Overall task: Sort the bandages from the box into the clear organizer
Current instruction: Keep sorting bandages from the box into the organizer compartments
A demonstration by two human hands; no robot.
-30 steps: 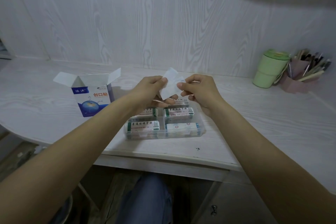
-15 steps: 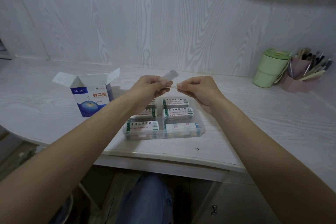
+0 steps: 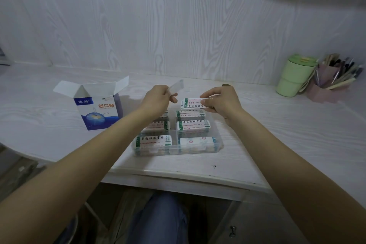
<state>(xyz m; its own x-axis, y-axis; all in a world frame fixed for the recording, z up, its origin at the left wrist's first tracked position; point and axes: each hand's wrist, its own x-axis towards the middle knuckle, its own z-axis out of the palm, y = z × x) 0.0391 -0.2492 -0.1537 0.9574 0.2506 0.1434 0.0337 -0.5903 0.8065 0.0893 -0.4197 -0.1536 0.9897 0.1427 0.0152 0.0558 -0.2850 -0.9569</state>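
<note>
My left hand (image 3: 158, 99) pinches a thin white bandage strip (image 3: 175, 86) that points up and to the right. My right hand (image 3: 221, 103) holds a small stack of bandages (image 3: 190, 103) with green print, face up, above the back of the clear organizer (image 3: 216, 147). The organizer sits on the desk below both hands; its compartments hold several stacks of bandages (image 3: 193, 126). The open blue-and-white bandage box (image 3: 99, 112) stands to the left of my left hand, flaps up.
A green lidded cup (image 3: 296, 75) and a pink holder full of pens (image 3: 328, 83) stand at the back right by the wall. The white desk's front edge (image 3: 178, 174) runs just below the organizer. My knees show under the desk.
My hands have parted: the left keeps one strip and the right has drawn the printed stack away to the right, turning it face up.
</note>
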